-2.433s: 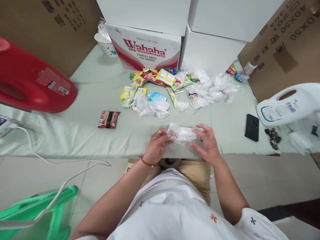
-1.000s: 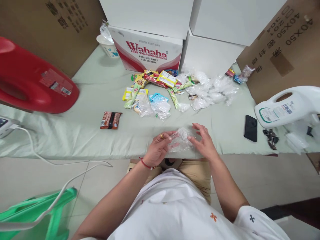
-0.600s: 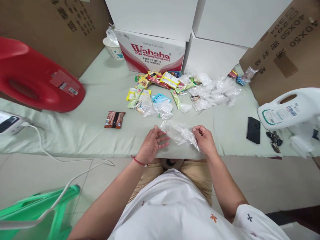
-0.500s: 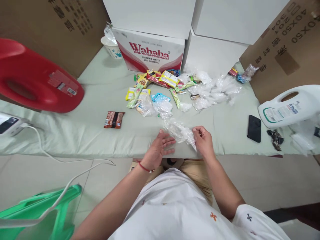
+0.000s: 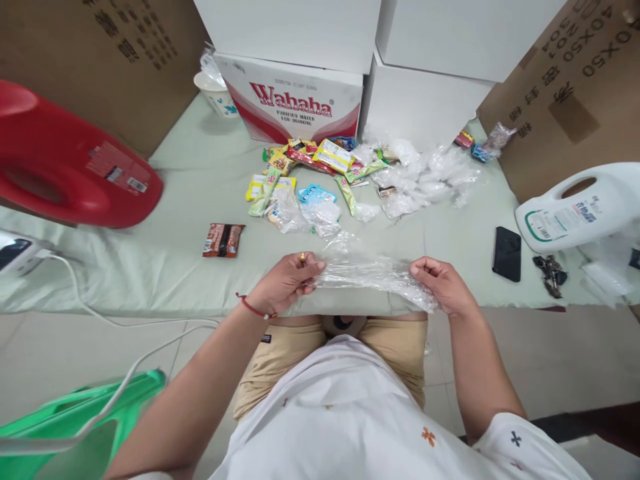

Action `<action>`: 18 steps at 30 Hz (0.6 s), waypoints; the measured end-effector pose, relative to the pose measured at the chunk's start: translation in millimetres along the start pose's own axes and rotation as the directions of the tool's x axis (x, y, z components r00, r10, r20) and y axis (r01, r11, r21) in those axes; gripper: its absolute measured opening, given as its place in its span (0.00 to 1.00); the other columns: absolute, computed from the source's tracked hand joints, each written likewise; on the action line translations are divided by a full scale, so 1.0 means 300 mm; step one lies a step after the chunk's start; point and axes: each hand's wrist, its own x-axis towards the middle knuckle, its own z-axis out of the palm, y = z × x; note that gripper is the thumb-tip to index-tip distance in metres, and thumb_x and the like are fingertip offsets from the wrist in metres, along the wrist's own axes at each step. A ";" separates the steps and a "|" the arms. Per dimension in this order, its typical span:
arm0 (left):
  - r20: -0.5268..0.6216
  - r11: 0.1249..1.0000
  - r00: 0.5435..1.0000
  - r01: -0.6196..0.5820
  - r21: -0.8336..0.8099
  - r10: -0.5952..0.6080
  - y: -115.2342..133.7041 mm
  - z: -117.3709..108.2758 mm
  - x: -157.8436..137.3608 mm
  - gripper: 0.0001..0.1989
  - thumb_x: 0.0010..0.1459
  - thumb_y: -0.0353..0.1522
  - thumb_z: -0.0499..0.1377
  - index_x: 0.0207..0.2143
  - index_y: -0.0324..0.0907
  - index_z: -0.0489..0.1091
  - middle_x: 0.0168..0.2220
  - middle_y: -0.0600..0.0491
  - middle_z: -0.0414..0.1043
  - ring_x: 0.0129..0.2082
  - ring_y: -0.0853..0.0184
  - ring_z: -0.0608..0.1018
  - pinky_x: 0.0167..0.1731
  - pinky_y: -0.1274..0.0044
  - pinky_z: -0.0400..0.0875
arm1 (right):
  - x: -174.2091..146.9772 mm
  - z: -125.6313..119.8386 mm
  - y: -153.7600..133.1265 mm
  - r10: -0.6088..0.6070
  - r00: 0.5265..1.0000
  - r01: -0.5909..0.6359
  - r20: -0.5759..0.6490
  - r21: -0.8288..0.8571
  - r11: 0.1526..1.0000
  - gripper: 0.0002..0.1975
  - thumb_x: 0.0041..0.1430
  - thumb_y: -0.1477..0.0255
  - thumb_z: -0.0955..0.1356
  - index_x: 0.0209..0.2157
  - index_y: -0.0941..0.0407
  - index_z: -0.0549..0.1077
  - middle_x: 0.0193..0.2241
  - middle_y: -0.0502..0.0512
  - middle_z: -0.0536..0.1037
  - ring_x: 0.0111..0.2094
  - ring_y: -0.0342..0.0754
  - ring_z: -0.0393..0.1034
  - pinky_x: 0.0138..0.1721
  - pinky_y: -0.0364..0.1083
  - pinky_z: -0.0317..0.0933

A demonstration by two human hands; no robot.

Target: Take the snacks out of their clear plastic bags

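Note:
A clear plastic bag point(image 5: 367, 274) is stretched sideways between my two hands, just above the table's front edge. My left hand point(image 5: 293, 277), with a ring and a red bracelet, pinches its left end. At the other end my right hand point(image 5: 439, 280) grips the crumpled plastic between thumb and fingers. Beyond the bag lies a pile of small snack packets, among them a yellow-and-white packet point(image 5: 334, 156), a green stick packet point(image 5: 265, 192) and a blue packet point(image 5: 317, 194). More crumpled clear bags point(image 5: 425, 177) are heaped to the right of the pile.
A brown snack packet point(image 5: 223, 240) lies alone to the left. Nearby stand a red jug point(image 5: 75, 160), a paper cup point(image 5: 216, 93) and a Wahaha box point(image 5: 295, 100). On the right are a black phone point(image 5: 507, 254), keys point(image 5: 551, 275) and a white jug point(image 5: 575, 210).
My left hand, open before, has closed on the plastic bag and moved left. My right hand has shifted right, and the bag is now pulled out wide between them.

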 end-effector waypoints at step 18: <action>-0.086 0.996 0.995 -0.060 -0.059 0.055 -0.044 0.077 0.064 0.32 0.39 0.54 0.76 0.23 0.41 0.64 0.19 0.59 0.66 0.15 0.77 0.67 0.14 0.84 0.56 | 0.034 0.306 0.021 -0.655 0.714 0.676 0.247 -0.486 0.554 0.11 0.72 0.65 0.66 0.37 0.52 0.79 0.35 0.57 0.78 0.38 0.51 0.68 0.42 0.51 0.64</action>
